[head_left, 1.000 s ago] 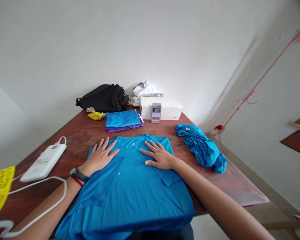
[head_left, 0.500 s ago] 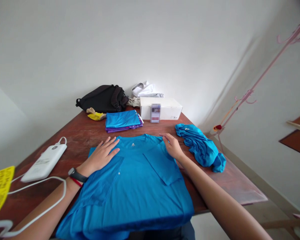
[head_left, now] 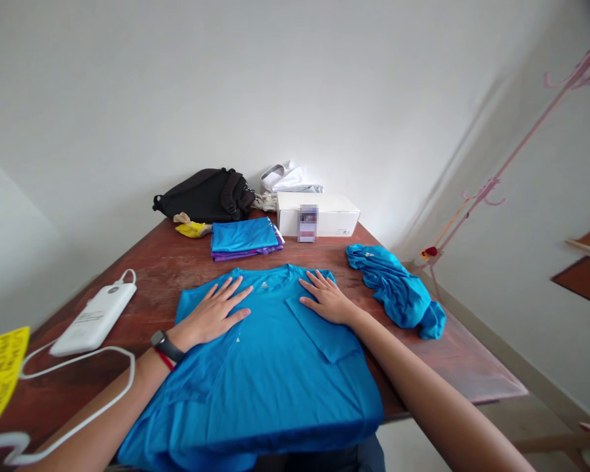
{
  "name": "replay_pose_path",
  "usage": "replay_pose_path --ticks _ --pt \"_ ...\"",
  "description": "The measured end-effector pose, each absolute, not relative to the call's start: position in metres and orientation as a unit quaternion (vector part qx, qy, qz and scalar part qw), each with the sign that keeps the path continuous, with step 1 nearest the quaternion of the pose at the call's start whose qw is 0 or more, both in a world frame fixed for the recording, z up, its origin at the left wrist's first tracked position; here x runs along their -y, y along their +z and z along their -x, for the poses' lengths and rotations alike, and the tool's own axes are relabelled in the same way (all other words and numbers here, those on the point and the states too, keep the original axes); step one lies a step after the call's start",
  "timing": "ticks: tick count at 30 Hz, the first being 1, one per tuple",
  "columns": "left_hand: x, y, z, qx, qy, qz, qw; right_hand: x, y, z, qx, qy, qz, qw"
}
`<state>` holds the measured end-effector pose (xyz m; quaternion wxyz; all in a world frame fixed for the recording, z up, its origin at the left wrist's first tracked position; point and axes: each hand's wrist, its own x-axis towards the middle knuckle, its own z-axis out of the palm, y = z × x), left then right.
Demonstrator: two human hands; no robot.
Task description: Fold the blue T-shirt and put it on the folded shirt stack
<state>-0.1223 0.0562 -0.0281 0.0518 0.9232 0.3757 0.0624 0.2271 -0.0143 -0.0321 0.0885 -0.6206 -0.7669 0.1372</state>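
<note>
While the left hand and right hand lie flat and apart on a blue T-shirt, a crumpled blue shirt rests beside it on the wooden surface.

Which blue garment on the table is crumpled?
The crumpled blue garment right of the right hand. The blue T-shirt under that hand and the left hand lies spread flat; the blue garment at the back is folded on purple cloth.

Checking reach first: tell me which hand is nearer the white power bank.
Left. The left hand lies on the blue T-shirt, to the power bank's right; the right hand is farther right, also on the T-shirt.
</note>
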Motion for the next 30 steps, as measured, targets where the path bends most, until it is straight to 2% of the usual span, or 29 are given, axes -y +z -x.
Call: replay_pose_path --ticks 30 --pt "-0.0586 -0.0311 0.1221 -0.384 0.056 -0.920 0.045 0.0171 -0.0301 -0.2241 0.765 0.132 0.623 0.095"
